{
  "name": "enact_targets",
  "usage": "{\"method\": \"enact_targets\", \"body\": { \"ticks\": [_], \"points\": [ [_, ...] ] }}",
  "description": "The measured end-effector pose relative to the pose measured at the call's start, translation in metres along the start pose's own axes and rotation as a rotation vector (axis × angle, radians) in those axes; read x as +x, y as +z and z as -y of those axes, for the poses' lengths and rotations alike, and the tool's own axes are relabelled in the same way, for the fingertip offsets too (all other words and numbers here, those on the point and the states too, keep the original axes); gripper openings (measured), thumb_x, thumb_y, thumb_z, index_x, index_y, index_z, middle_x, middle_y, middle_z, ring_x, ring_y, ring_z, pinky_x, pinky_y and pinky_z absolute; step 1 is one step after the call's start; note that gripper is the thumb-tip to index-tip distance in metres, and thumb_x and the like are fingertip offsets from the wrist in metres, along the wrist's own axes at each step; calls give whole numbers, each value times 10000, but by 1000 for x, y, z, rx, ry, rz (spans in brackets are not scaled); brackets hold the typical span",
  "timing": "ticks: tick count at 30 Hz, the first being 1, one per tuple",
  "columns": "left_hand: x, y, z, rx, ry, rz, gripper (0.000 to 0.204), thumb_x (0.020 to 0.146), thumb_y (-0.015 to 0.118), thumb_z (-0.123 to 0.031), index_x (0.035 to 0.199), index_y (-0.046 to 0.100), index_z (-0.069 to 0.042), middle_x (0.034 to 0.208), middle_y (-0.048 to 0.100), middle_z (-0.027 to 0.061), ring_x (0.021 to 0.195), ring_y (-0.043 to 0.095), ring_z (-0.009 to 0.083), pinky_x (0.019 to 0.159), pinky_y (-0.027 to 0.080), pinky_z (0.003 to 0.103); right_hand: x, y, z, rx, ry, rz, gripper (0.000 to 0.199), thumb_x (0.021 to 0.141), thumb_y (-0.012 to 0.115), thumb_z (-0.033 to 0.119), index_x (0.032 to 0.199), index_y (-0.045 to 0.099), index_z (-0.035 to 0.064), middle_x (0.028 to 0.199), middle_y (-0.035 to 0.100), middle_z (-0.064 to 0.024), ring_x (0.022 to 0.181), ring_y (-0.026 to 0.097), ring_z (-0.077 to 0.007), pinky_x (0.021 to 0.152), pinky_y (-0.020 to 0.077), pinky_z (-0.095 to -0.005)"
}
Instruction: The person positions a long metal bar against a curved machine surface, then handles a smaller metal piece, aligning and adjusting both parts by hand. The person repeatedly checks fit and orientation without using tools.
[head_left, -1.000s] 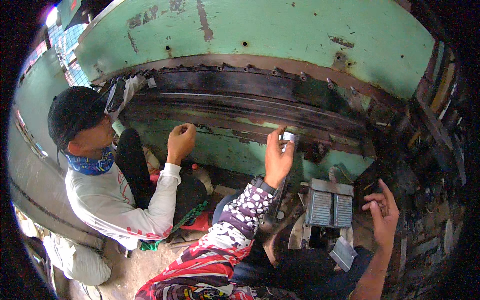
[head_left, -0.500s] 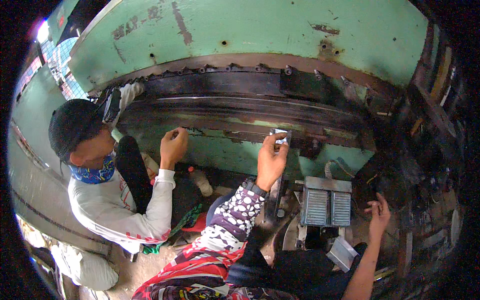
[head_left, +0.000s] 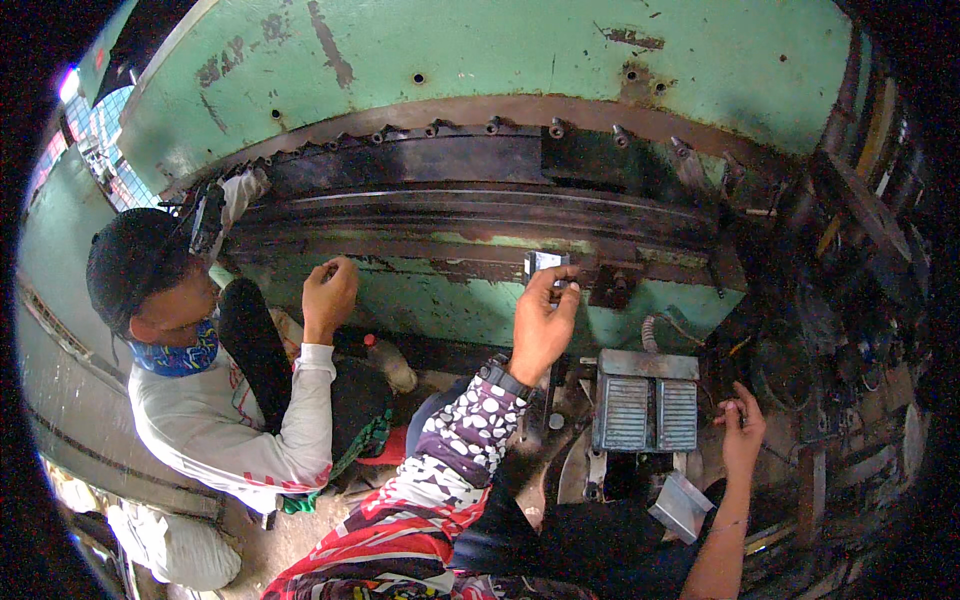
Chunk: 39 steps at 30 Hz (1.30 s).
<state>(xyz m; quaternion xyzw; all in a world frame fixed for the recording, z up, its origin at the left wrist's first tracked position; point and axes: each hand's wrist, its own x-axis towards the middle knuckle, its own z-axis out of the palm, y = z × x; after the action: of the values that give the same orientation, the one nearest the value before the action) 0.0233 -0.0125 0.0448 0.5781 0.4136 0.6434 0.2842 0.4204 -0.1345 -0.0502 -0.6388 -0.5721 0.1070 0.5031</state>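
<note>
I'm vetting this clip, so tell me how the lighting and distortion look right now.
Head view: fisheye bends the green machine panel and blackens the corners; head view: bright light flares at upper left, the metal piece in the left hand shines, and the far right is murky.

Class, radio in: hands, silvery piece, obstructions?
Left hand gripping silvery piece. Right hand half-open, nothing visible held, beside twin pedals. Co-worker's hand left of piece, apart.

Dirty floor [head_left: 268, 540], white sack [head_left: 185, 548], twin-pedal box [head_left: 627, 412]
</note>
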Motion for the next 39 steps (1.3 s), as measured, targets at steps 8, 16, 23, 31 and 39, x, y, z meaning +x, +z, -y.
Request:
{"method": "enact_targets", "body": {
  "ticks": [8,16,23,31,39],
  "points": [
    [3,0,-5,27,12,-9,255,994,636,-99,1217,667,21,1120,686,139,879,683,183,771,542,323,4,4,-7,-27,-50,-4,378,1042,618,118,1407,610,24,952,684,-58,780,612,-103,695,543,-276],
    [6,0,-1,22,41,-19,260,989,641,-113,1214,671,13,1125,679,129,895,683,186,773,541,321,7,4,-13,-32,-49,-3,377,1034,620,106,1403,615,31,967,689,-64,765,611,-106,694,534,-272],
    [8,1,0,44,47,-30,255,988,642,-115,1209,681,6,1125,677,136,891,691,192,764,551,323,9,6,-16,-69,-43,0,377,1037,620,106,1408,613,41,959,697,-68,744,609,-102,686,522,-267],
    [10,1,2,34,68,-45,248,986,649,-108,1204,686,3,1107,683,129,881,695,188,764,552,318,12,12,-32,-39,-74,-7,382,1041,615,106,1416,602,32,956,694,-68,749,609,-105,696,529,-274],
    [9,0,7,37,87,-54,245,980,653,-102,1199,684,4,1072,686,130,857,689,178,761,541,313,6,15,-14,-38,-20,21,400,1044,620,158,1420,598,21,988,698,-77,772,621,-114,703,533,-279]
  ]
}}
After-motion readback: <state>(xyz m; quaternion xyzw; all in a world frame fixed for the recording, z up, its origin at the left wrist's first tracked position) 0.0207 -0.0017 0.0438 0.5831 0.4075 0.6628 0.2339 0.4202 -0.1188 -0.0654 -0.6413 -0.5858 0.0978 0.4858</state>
